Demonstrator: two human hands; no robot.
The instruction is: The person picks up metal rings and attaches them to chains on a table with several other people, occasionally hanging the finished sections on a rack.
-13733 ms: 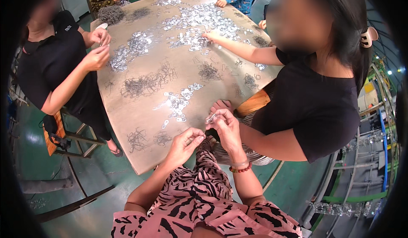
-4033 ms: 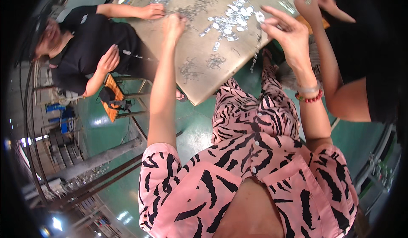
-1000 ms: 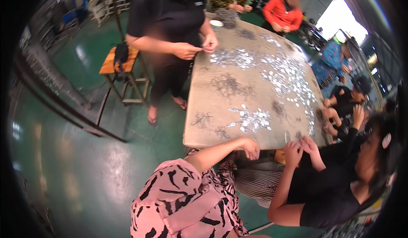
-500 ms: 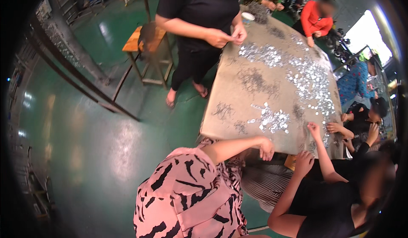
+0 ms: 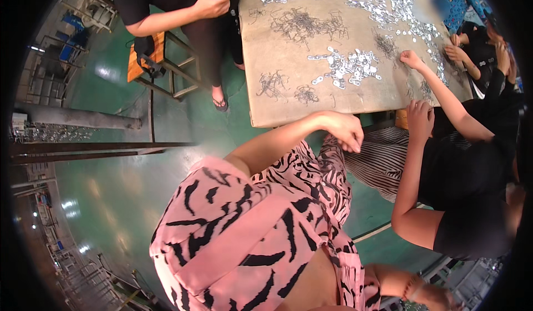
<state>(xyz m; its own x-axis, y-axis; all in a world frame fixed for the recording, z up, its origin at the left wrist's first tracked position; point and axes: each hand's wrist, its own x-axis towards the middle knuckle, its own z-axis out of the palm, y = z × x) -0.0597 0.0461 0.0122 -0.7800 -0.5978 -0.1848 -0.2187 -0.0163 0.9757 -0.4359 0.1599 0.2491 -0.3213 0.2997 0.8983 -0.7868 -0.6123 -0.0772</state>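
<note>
A loose heap of small, flat, silver metal tags [image 5: 350,68] lay in the upper centre of the frame, on a smooth tan table [image 5: 286,109]. Near its lower left sat a small tangle of thin, dark wire pieces [image 5: 306,93]. Your bare left hand [image 5: 345,130] drooped by the table's near edge, fingers loosely bent; whether they pinched anything could not be told. A careless sweep could have spilled wire. Your right hand [image 5: 436,296], lower right, was too blurred to judge its grip. A co-worker's hand [image 5: 420,115], right of centre, could have collided with your left if both reached together.
</note>
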